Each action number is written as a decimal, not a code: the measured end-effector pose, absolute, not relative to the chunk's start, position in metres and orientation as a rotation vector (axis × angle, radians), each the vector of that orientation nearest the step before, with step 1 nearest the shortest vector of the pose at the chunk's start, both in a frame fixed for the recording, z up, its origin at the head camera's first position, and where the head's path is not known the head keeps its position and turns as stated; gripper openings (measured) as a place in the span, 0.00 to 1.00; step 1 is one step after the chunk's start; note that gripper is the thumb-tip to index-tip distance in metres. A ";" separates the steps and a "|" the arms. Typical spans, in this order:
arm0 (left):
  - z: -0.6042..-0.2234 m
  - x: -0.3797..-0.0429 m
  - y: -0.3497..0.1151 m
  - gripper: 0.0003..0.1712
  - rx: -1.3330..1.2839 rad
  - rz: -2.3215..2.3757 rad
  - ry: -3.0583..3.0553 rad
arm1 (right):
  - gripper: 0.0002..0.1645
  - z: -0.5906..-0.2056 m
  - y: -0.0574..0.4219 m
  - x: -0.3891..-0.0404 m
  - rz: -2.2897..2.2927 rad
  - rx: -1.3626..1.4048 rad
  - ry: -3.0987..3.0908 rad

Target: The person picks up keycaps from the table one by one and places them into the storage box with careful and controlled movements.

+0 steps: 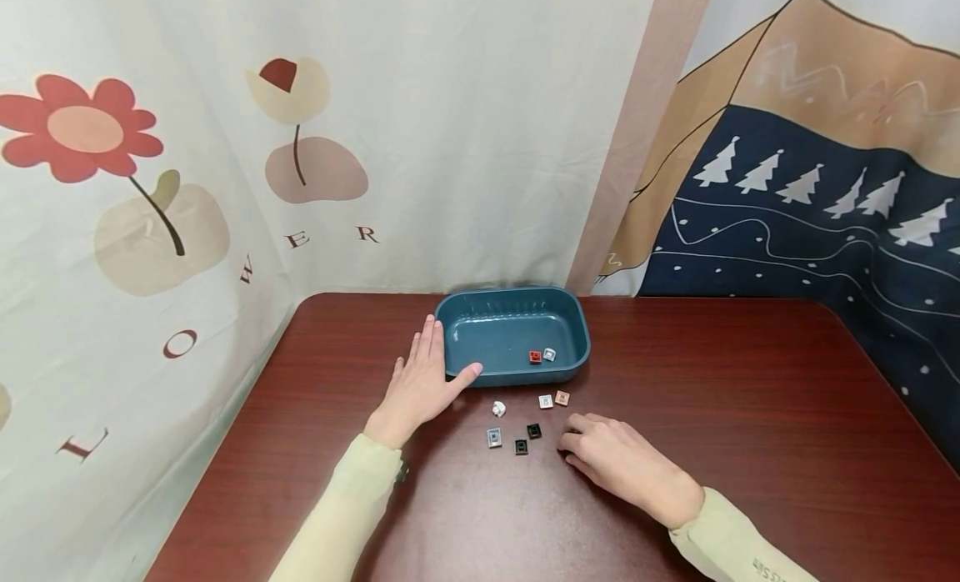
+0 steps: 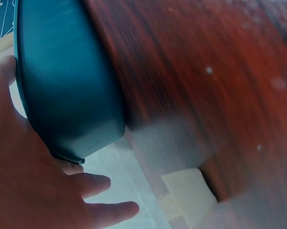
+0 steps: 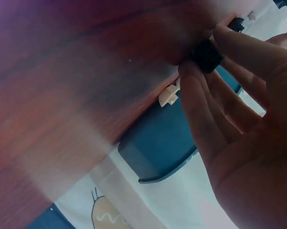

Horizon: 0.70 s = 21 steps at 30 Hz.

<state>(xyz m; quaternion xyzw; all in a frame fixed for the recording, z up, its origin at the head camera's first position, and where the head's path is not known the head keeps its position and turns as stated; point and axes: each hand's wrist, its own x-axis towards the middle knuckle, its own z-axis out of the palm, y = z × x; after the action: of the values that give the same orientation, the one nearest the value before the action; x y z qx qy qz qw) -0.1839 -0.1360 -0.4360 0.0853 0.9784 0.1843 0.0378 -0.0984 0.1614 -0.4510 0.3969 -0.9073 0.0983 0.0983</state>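
A blue-green plastic basin (image 1: 450, 340) stands at the table's back edge, a red keycap (image 1: 535, 357) and a white keycap (image 1: 550, 354) inside it. My left hand (image 1: 416, 390) rests against its left end with fingers extended, thumb along the front rim. In front of the basin lie a white keycap (image 1: 545, 402), an orange-tan keycap (image 1: 562, 398), a small white piece (image 1: 498, 408) and a grey keycap (image 1: 494, 437). My right hand (image 1: 626, 469) is low over the table, fingertips just right of two black keycaps (image 1: 534, 431). In the right wrist view one black keycap (image 3: 207, 56) shows between thumb and fingers.
The dark red wooden table (image 1: 750, 382) spreads to both sides of the basin. Behind it hangs a pale curtain (image 1: 465, 148) with printed flowers, and on the right a navy and tan cloth (image 1: 810, 198) with trees.
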 end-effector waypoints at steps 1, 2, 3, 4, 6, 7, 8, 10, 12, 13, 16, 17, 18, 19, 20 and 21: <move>-0.436 -0.184 -0.136 0.64 0.261 0.563 3.003 | 0.06 -0.451 0.161 -0.098 0.293 1.172 -2.682; -0.436 -0.184 -0.136 0.64 0.260 0.559 3.004 | 0.06 -0.451 0.161 -0.099 0.293 1.172 -2.679; -0.436 -0.184 -0.136 0.65 0.261 0.557 3.005 | 0.07 -0.451 0.161 -0.099 0.294 1.171 -2.679; -0.436 -0.184 -0.136 0.65 0.261 0.557 3.006 | 0.08 -0.452 0.161 -0.099 0.296 1.169 -2.681; -0.436 -0.185 -0.136 0.65 0.261 0.556 3.007 | 0.09 -0.452 0.161 -0.099 0.298 1.170 -2.683; -0.436 -0.185 -0.136 0.65 0.262 0.556 3.008 | 0.09 -0.452 0.161 -0.099 0.300 1.171 -2.684; -0.436 -0.185 -0.136 0.65 0.262 0.556 3.008 | 0.09 -0.452 0.161 -0.099 0.302 1.172 -2.683; -0.436 -0.185 -0.136 0.65 0.262 0.558 3.008 | 0.09 -0.452 0.162 -0.099 0.309 1.175 -2.681; -0.436 -0.184 -0.136 0.64 0.263 0.563 3.008 | 0.08 -0.452 0.161 -0.099 0.314 1.179 -2.675; -0.436 -0.184 -0.136 0.64 0.262 0.562 3.008 | 0.08 -0.453 0.161 -0.099 0.315 1.179 -2.672; -0.437 -0.184 -0.136 0.64 0.261 0.566 3.006 | 0.08 -0.453 0.161 -0.099 0.314 1.179 -2.667; -0.437 -0.184 -0.136 0.64 0.262 0.566 3.005 | 0.08 -0.453 0.161 -0.099 0.311 1.180 -2.666; -0.437 -0.184 -0.136 0.64 0.262 0.566 3.004 | 0.08 -0.452 0.161 -0.099 0.307 1.180 -2.665; -0.437 -0.184 -0.136 0.64 0.261 0.565 3.005 | 0.08 -0.452 0.161 -0.100 0.306 1.180 -2.664; -0.437 -0.184 -0.136 0.64 0.262 0.567 3.005 | 0.08 -0.452 0.161 -0.100 0.308 1.179 -2.662; -0.437 -0.185 -0.136 0.64 0.261 0.568 3.005 | 0.08 -0.451 0.162 -0.100 0.309 1.177 -2.660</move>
<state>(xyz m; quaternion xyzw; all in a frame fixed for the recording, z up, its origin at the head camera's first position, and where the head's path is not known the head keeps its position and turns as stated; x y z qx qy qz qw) -0.1845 -0.1363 -0.4373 0.0850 0.9784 0.1850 0.0363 -0.0998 0.1615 -0.4511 0.4001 -0.9040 0.1052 0.1081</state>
